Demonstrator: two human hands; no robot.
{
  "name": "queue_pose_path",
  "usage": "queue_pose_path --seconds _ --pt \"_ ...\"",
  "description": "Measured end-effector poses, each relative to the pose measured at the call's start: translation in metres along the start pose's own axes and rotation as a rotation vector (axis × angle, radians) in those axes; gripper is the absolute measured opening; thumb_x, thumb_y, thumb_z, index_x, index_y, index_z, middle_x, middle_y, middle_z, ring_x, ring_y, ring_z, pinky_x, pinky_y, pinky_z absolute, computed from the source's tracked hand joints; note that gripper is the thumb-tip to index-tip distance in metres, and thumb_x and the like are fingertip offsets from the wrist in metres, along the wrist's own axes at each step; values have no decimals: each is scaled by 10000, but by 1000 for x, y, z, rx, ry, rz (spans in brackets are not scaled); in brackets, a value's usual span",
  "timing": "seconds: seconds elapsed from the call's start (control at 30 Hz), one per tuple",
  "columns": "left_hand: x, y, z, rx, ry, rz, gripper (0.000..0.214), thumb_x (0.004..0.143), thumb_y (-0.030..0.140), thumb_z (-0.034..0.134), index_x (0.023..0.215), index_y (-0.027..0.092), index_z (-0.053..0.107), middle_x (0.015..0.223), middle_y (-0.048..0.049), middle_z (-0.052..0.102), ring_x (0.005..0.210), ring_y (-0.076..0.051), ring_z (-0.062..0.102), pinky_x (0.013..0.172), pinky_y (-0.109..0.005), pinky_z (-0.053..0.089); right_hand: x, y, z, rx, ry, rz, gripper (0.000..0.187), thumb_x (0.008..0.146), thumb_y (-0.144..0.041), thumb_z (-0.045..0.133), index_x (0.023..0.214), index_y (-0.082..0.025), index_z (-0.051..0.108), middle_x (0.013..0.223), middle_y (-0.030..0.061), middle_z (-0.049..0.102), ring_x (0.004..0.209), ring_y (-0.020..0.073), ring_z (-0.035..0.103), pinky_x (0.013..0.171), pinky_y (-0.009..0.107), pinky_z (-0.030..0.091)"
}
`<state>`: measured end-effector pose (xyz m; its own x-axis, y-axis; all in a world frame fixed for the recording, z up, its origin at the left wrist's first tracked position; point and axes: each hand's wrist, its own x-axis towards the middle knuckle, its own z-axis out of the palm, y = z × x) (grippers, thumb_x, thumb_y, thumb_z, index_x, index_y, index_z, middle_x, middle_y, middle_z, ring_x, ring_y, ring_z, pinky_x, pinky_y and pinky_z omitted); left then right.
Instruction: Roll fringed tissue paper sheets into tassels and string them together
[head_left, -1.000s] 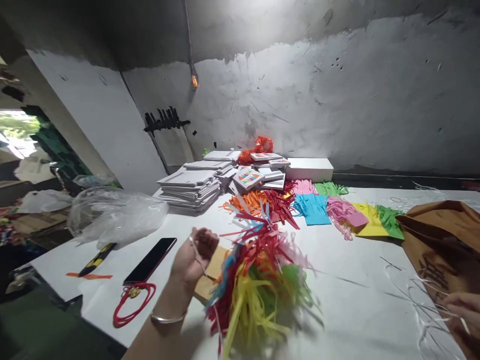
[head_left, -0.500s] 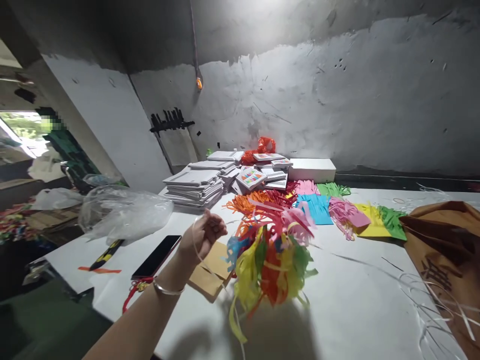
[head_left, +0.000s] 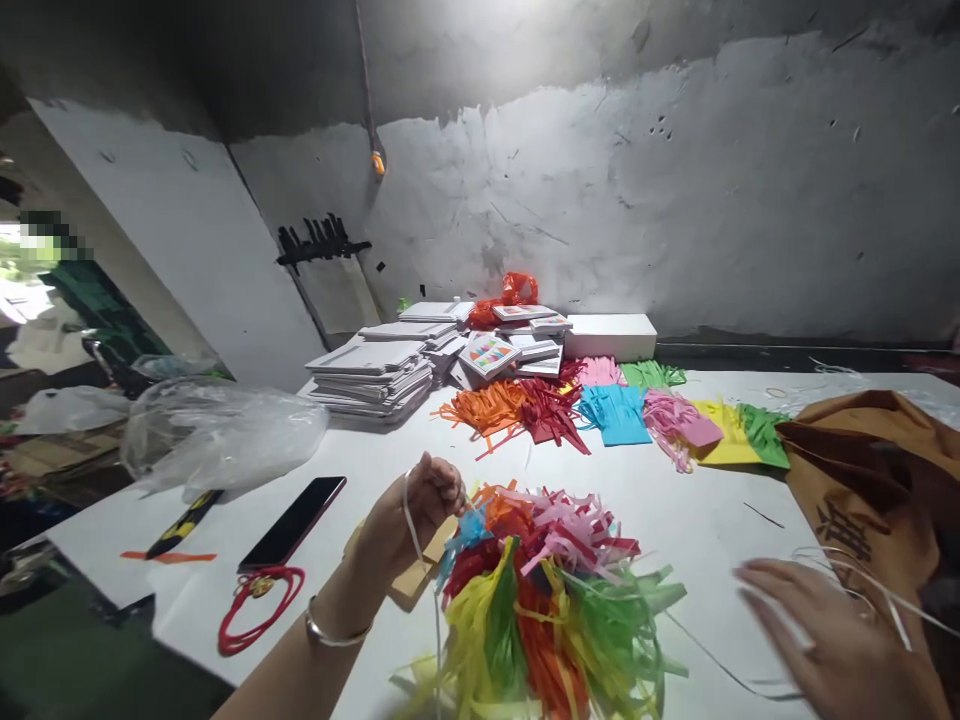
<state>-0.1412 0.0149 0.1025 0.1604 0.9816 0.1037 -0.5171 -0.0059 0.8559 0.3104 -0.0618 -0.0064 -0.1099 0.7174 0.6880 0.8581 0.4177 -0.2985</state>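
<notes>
My left hand (head_left: 416, 510) is closed in a pinch on a thin white string and on the top of a bundle of coloured paper fringe (head_left: 547, 600), red, yellow, green, pink, orange and blue. The bundle rests low over the white table (head_left: 675, 520). My right hand (head_left: 825, 630) hovers at the lower right with fingers stretched out and apart, blurred by motion, next to loose clear plastic strips (head_left: 862, 580). It holds nothing that I can see.
Piles of cut fringe paper (head_left: 615, 415) lie in a row at mid table. White booklets (head_left: 375, 375) are stacked behind, with a white box (head_left: 609, 337). A phone (head_left: 292, 522), red cord (head_left: 259, 605), plastic bag (head_left: 217, 430), brown cardboard (head_left: 409, 585) and brown bag (head_left: 870, 470) lie around.
The fringe bundle has come down from a swinging lift and now sits low by the table. My right hand has come into view at the lower right, moving leftward.
</notes>
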Motion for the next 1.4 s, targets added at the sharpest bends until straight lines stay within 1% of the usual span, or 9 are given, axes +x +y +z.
queue_pose_path --seconds 0.13,0.27,0.37,0.57,0.7,0.87,1.07,1.17,1.4 --pt "-6 5 4 -25 -57 33 290 871 401 776 743 146 725 672 -11 613 621 -144 592 624 -253 546 33 -85 61 313 -405 -12 226 966 -306 588 1160 -281 701 1161 75 707 1064 259 641 919 415 486" --pt "-14 11 1 -77 -72 76 267 911 362 737 754 146 710 666 -4 591 615 -131 570 600 -237 525 58 -126 91 524 -547 39 225 943 -331 530 859 -221 708 948 80 707 897 265 633 825 419 474" --pt "-21 16 -8 -122 -16 99 277 928 324 717 717 148 679 648 1 574 594 -125 547 588 -236 522 65 -121 84 635 -554 84 367 1010 -423 435 785 -214 636 825 35 657 807 200 607 768 331 476" --pt "-25 9 -24 -165 75 54 388 924 289 721 587 154 586 546 12 516 501 -116 477 514 -230 497 65 -86 38 923 -497 547 517 887 -683 556 722 -199 632 581 -39 392 557 135 382 518 257 332" --pt "-19 -10 -19 -162 64 6 366 866 348 789 612 153 613 579 12 552 505 -109 480 514 -225 494 60 -76 27 489 -403 308 416 957 -591 521 832 -225 677 743 23 626 665 179 585 627 281 450" --pt "-15 -26 5 -216 -24 -50 362 865 372 789 629 150 628 576 13 542 512 -102 475 522 -215 485 65 -98 50 83 -535 -77 629 933 -449 636 1501 -266 440 1026 68 722 762 220 701 647 300 506" --pt "-22 -24 28 -266 -118 -29 378 925 345 720 622 151 602 560 19 498 505 -104 471 505 -218 479 94 -148 95 6 -694 -198 206 900 -320 663 1090 -253 707 992 48 715 879 230 692 713 290 477" --pt "-26 -7 18 -333 -37 80 392 988 263 620 614 160 560 541 29 477 472 -100 465 472 -210 469 98 -134 91 -16 -693 -159 182 937 -206 533 893 -213 710 926 52 706 809 189 679 693 271 443" --pt "-30 23 -15 -438 247 219 506 1086 213 327 597 183 456 515 32 447 431 -100 463 429 -205 437 82 -24 20 -91 -742 31 219 926 -294 543 977 -279 755 843 46 700 778 221 705 665 298 472"
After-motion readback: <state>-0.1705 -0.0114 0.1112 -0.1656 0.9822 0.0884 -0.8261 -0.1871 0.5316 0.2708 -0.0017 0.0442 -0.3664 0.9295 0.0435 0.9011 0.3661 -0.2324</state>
